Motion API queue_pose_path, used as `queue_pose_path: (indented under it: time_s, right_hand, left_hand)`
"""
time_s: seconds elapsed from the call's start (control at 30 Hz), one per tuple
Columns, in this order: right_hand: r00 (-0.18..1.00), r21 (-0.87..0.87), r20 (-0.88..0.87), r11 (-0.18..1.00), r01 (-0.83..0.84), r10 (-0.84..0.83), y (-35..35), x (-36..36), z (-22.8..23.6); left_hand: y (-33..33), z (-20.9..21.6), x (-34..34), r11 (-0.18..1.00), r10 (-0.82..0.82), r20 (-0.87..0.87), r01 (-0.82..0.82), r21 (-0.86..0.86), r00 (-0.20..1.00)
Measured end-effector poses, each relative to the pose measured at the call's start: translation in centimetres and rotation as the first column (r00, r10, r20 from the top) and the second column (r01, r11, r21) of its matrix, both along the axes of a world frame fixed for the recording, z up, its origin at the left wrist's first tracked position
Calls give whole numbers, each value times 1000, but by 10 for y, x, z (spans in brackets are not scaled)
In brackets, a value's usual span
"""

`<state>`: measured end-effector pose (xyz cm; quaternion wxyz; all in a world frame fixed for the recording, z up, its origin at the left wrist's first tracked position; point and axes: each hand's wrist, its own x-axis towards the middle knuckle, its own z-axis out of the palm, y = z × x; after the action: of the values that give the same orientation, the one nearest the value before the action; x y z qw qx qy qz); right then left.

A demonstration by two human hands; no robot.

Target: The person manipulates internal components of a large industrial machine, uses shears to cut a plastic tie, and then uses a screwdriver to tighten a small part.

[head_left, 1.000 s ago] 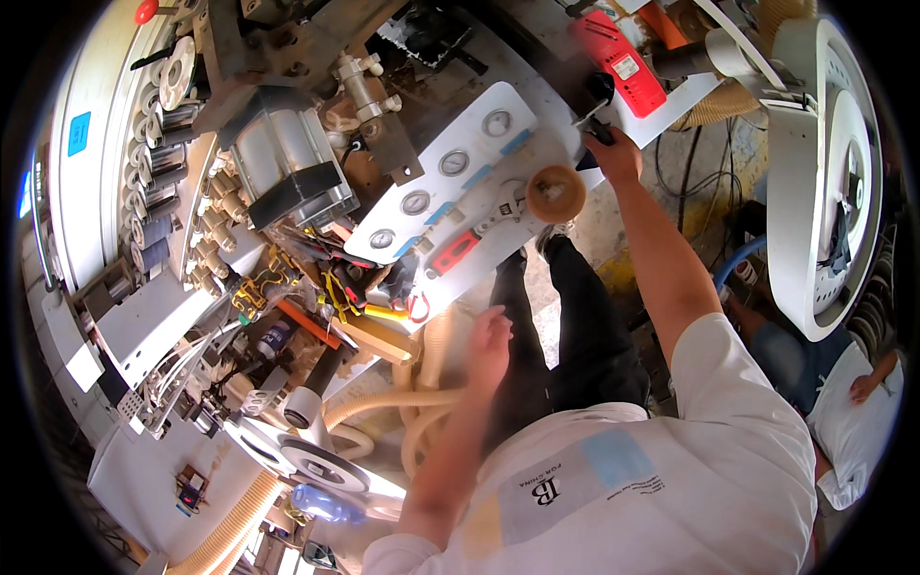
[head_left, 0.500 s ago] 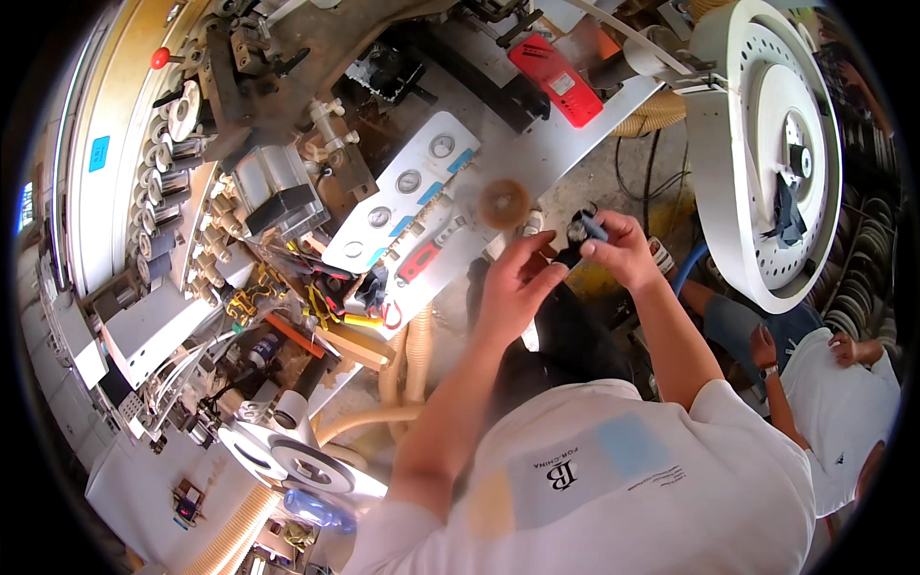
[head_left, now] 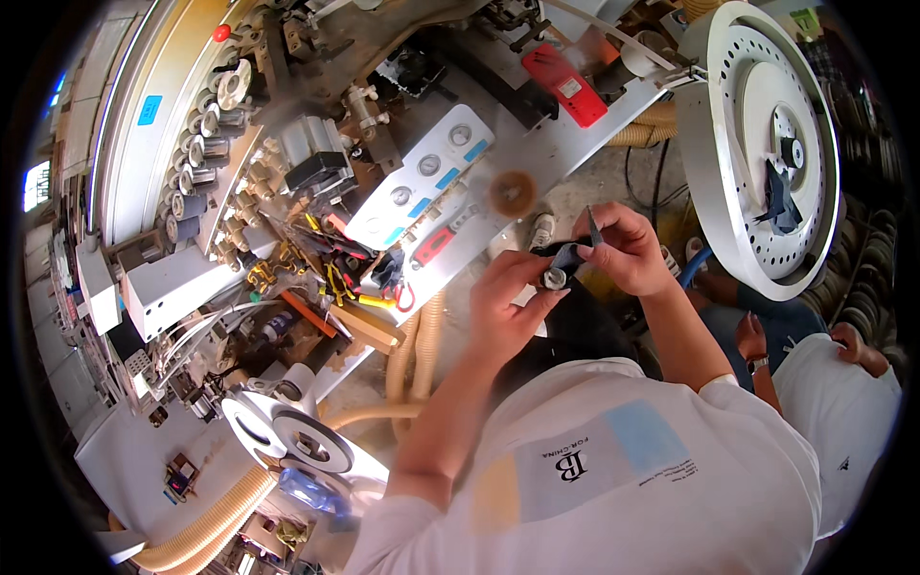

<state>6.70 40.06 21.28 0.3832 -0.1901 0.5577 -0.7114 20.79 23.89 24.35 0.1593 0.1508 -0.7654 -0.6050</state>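
Note:
Both my hands are together over the near edge of the white bench. Pinched in the fingers of my left hand [head_left: 511, 299] is a small round metal piece [head_left: 554, 278], its bright end facing me. A thin dark grey strip [head_left: 593, 230], like abrasive cloth, is gripped between the thumb and fingers of my right hand [head_left: 630, 251]. Its pointed end sticks up past the thumb, and the lower part lies against the metal piece. My fingers cover some of both things.
On the bench are a white panel with several gauges [head_left: 419, 182], a red-handled tool [head_left: 436, 245] and a red box [head_left: 563, 88]. A large white perforated wheel [head_left: 760, 144] stands at the right. Beyond my right arm is another person in a white shirt [head_left: 829, 412].
My hands have come closer together and slightly lower. The strip now points up from my right fingers, and the metal piece's bright end shows by my left fingers. The view has shifted.

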Motion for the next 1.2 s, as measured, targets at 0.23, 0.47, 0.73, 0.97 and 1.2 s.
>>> queue_pose_path:
  time_s: [0.23, 0.47, 0.73, 0.97, 1.2]
  right_hand:
    - [836, -3, -536, 989, -145, 121, -13, 47, 23]
    - [929, 127, -367, 992, -6, 53, -29, 110, 43]
    - [960, 344, -280, 934, 101, -1, -34, 171, 28]
    - [992, 342, -11, 932, 123, -127, -51, 206, 17]
    - [978, 650, -151, 760, -9, 142, -48, 198, -2]
  left_hand:
    - [4, 7, 51, 899, 141, 205, -212, 384, 969]
    - [-10, 15, 93, 967, 157, 197, -191, 169, 968]
    - [-12, -6, 145, 970, 95, 222, -140, 196, 970]
    - [-5, -27, 171, 937, 166, 287, -242, 252, 943]
    - [-25, -47, 186, 963, -79, 260, 6, 268, 962]
